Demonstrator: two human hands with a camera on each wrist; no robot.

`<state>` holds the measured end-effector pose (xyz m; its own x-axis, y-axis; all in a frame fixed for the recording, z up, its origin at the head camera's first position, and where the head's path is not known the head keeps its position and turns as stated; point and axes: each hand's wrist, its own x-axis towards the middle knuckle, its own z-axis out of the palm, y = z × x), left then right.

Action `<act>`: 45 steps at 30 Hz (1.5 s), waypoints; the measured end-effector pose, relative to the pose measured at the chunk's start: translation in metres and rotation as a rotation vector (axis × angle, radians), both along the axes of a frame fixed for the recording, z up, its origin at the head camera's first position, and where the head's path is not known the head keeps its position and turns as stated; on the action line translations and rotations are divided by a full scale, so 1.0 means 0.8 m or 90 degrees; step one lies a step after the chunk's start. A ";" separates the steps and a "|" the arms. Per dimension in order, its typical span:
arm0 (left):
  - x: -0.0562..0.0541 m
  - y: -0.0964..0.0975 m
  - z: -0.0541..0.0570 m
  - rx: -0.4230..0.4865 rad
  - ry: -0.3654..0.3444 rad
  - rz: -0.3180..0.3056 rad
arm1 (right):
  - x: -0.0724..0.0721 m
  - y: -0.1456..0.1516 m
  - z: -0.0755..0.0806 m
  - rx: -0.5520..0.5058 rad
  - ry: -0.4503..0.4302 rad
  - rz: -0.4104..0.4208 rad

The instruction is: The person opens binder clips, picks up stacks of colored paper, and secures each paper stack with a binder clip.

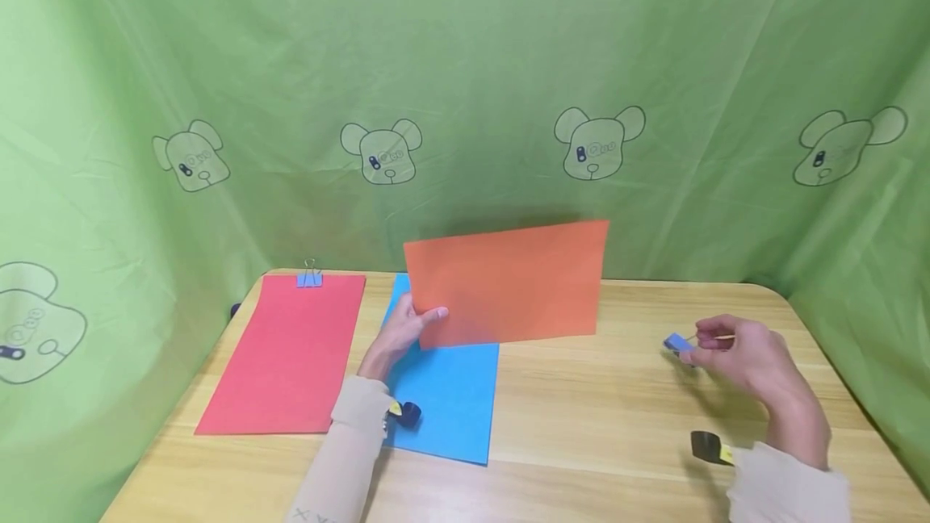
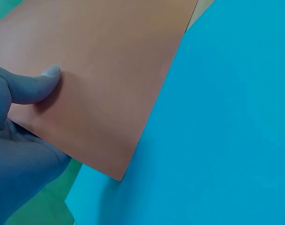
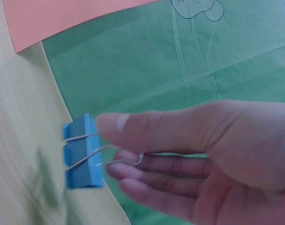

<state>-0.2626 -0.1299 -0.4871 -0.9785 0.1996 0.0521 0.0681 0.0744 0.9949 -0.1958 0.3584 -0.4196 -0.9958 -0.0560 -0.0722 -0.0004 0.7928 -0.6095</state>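
Observation:
My left hand (image 1: 403,328) grips an orange sheet of paper (image 1: 512,285) near its lower left corner, the thumb across the front and the fingers behind. The sheet is held up, tilted, over the far part of a blue sheet (image 1: 446,402) lying on the table. In the left wrist view the thumb lies on the orange sheet (image 2: 100,93). To the right, my right hand (image 1: 751,357) pinches a blue binder clip (image 3: 79,154) by its wire handles, above the table and apart from any paper. One handle is partly behind the thumb.
On the left of the wooden table (image 1: 581,410) lies a red sheet (image 1: 291,353) with a blue binder clip (image 1: 309,279) on its far edge. Green curtains (image 1: 479,63) with bear drawings hang behind and at both sides.

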 end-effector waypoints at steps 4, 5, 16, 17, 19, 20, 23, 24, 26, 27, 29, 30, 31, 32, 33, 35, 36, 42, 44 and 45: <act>0.000 0.000 0.001 -0.012 0.008 0.000 | 0.000 -0.005 0.000 -0.011 0.074 -0.027; 0.000 0.001 0.000 -0.014 0.011 0.000 | 0.000 -0.006 0.001 -0.012 0.093 -0.033; 0.000 0.001 0.004 -0.038 0.028 0.017 | -0.001 -0.009 0.007 -0.015 0.156 -0.099; 0.000 0.000 0.004 -0.035 0.020 0.020 | -0.001 -0.010 0.008 -0.019 0.157 -0.104; 0.000 0.000 0.003 -0.028 0.007 0.024 | -0.002 -0.011 0.008 -0.034 0.161 -0.110; 0.000 0.000 0.003 -0.024 0.002 0.026 | -0.002 -0.013 0.008 -0.038 0.161 -0.116; 0.000 -0.001 0.002 -0.009 -0.013 0.022 | -0.003 -0.016 0.008 -0.064 0.166 -0.122; 0.000 -0.001 0.002 -0.006 -0.019 0.018 | -0.003 -0.016 0.008 -0.071 0.169 -0.123; 0.000 -0.001 0.001 -0.003 -0.027 0.009 | -0.003 -0.017 0.007 -0.080 0.172 -0.128; 0.000 -0.001 0.001 -0.002 -0.032 0.004 | -0.003 -0.017 0.007 -0.086 0.174 -0.129; 0.000 -0.001 0.001 -0.006 -0.039 -0.003 | -0.003 -0.017 0.007 -0.094 0.180 -0.130; 0.001 -0.002 0.001 -0.009 -0.042 -0.007 | -0.002 -0.016 0.006 -0.096 0.183 -0.130; 0.001 -0.002 0.001 -0.010 -0.044 -0.009 | -0.002 -0.016 0.006 -0.094 0.189 -0.130; 0.001 -0.002 0.002 -0.009 -0.047 -0.011 | -0.002 -0.016 0.006 -0.093 0.193 -0.129; 0.002 -0.001 0.002 -0.010 -0.049 -0.013 | -0.002 -0.016 0.006 -0.097 0.197 -0.125; 0.003 -0.001 0.003 -0.010 -0.050 -0.016 | -0.001 -0.015 0.006 -0.102 0.202 -0.118; 0.003 -0.001 0.004 -0.008 -0.050 -0.018 | 0.000 -0.016 0.006 -0.106 0.201 -0.116; 0.003 -0.001 0.004 -0.007 -0.053 -0.023 | 0.001 -0.017 0.007 -0.172 0.193 -0.105; 0.004 -0.001 0.003 -0.011 -0.052 -0.022 | 0.000 -0.018 0.006 -0.201 0.195 -0.104; 0.004 -0.001 0.002 -0.012 -0.052 -0.020 | 0.000 -0.018 0.006 -0.218 0.194 -0.105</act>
<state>-0.2594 -0.1308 -0.4852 -0.9725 0.2308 -0.0318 -0.0106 0.0927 0.9956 -0.1960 0.3437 -0.4151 -0.9664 0.1351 0.2188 -0.1101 0.5514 -0.8270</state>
